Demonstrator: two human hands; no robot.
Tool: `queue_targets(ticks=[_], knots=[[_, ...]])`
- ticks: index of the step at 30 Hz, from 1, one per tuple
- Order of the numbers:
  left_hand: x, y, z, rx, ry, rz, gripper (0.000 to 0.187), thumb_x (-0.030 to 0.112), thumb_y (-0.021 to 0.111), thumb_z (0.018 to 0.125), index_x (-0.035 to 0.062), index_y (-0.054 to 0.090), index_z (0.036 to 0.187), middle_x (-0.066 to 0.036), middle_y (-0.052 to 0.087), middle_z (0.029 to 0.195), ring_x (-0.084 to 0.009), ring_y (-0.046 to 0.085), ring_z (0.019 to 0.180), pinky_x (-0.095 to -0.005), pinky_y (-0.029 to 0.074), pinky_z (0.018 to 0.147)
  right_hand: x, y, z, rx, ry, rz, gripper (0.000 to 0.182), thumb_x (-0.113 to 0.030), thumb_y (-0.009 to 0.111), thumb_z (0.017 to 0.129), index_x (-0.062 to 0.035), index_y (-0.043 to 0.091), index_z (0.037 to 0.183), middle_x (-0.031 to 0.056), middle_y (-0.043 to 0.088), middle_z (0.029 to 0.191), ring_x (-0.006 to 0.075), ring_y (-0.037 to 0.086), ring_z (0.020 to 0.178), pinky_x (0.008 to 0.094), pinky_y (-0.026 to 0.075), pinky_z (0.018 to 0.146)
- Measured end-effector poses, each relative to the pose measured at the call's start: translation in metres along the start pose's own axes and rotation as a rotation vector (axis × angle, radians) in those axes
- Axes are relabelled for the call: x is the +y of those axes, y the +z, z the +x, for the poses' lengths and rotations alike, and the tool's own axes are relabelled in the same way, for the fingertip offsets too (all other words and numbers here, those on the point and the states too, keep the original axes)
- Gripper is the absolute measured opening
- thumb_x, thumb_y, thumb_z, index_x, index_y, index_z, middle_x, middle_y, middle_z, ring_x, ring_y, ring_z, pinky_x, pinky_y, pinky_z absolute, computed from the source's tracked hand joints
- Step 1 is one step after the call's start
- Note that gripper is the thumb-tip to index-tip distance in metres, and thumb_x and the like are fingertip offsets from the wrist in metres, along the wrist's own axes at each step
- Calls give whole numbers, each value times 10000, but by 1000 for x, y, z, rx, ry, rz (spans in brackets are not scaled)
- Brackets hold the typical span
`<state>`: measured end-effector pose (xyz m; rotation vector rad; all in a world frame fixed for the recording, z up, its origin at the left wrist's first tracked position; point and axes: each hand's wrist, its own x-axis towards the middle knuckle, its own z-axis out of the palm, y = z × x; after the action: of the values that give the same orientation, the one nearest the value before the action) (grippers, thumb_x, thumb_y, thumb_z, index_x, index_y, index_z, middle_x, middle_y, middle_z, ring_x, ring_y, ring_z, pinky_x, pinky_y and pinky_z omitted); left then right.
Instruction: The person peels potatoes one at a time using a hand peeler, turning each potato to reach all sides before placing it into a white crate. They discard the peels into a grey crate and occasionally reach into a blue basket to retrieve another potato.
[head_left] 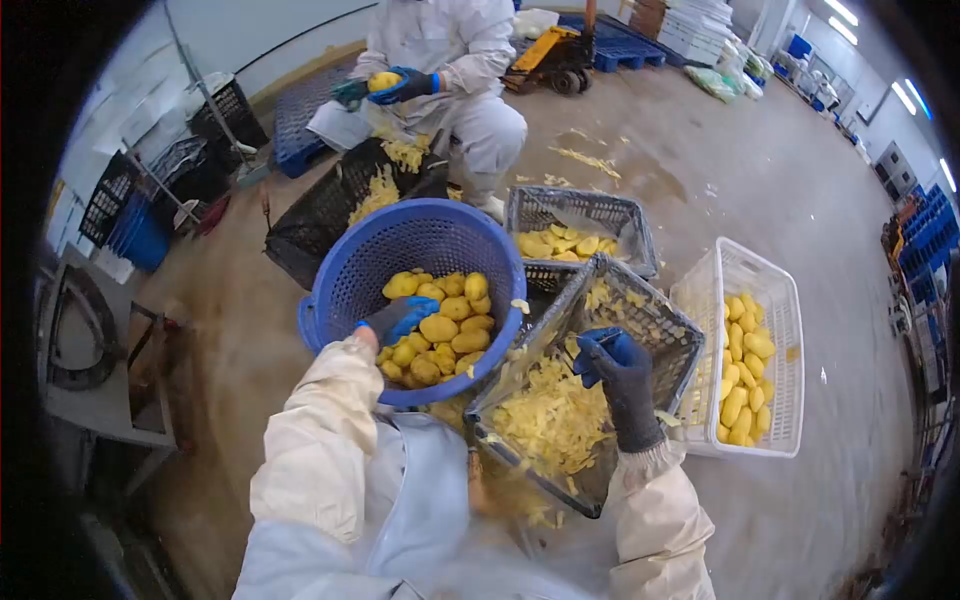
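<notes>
My left hand (398, 320), in a grey and blue glove, reaches into a round blue plastic basket (345, 275). Its fingers stretch out over the yellow potatoes (455, 308) and touch them; their tips are partly hidden. My right hand (618, 375), gloved the same way, is closed around a small dark tool that looks like a peeler (573, 348), mostly covered by the fingers. It hangs above a dark crate (685, 335) lined with plastic, where a heap of pale potato peelings (555, 410) lies.
To the right stands a white crate (790, 350) of peeled potatoes (745, 375). Behind is a grey crate (640, 225) with more potatoes. Across from me a person (440, 60) holds a potato (383, 81) over a dark peelings crate (310, 220). A yellow pallet jack (550, 55) stands behind.
</notes>
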<state>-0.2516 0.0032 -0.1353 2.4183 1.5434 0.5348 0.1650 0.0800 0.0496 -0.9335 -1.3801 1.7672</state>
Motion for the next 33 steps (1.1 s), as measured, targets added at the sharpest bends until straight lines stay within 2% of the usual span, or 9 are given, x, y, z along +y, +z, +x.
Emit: queue_targets(ticks=[3,5,7,11,17,24,28,31,33], knots=[[-10,42,1,73,-290,-536,289,98,470,932,41,567,1199,-130,587,1198,-249,574,1077,-341,457,944,-8,-7,-6,20,0,-55,131,-129,644,870,-7,604,898,63,631,686,85,543,552,204,411,493],[5,42,14,-22,-437,-382,306,171,492,930,48,568,1200,-156,589,1196,-291,561,1099,-352,447,950,-7,-16,-3,65,-39,-18,136,-127,648,867,-4,600,902,65,631,693,98,569,569,208,418,496],[-4,51,28,-441,-490,-74,367,276,516,918,51,564,1203,-161,592,1195,-319,552,1105,-362,439,949,-13,-22,-5,94,-28,-60,128,-113,651,861,-4,601,903,69,628,695,112,589,582,211,424,497],[-21,91,26,-376,-675,-46,583,474,588,815,68,547,1232,-162,568,1233,-342,538,1119,-407,420,961,-15,-26,-1,187,39,-109,107,-91,643,862,-4,599,906,76,619,699,122,585,584,214,425,499],[-14,136,65,-375,-571,-56,650,408,652,723,185,478,1309,-151,524,1285,-313,511,1178,-460,429,936,-7,-12,10,213,117,-220,124,-86,622,880,16,589,943,69,609,711,116,572,598,224,443,528],[-8,166,95,-534,-785,5,723,585,721,609,185,576,1194,-138,601,1173,-304,574,1083,-425,451,900,4,1,19,218,234,-218,136,-107,618,873,16,591,924,58,611,711,120,570,603,230,460,566],[-55,218,62,-456,-434,-380,485,524,641,732,169,648,1063,-141,618,1114,-346,584,1003,-430,458,859,3,-7,20,154,234,-189,151,-111,621,888,19,593,960,64,628,766,101,590,659,209,457,572],[-19,167,52,-88,-785,-180,462,486,630,778,131,634,1073,-139,626,1086,-307,590,987,-410,452,831,2,-6,19,132,193,-144,152,-118,622,889,17,595,953,67,629,744,90,566,628,210,438,551],[2,78,68,-95,-644,-846,546,381,626,838,-12,539,1207,-85,619,1091,-165,570,936,-297,449,807,0,-5,19,67,152,-137,155,-119,629,884,16,597,954,71,635,757,91,564,623,213,436,546]])
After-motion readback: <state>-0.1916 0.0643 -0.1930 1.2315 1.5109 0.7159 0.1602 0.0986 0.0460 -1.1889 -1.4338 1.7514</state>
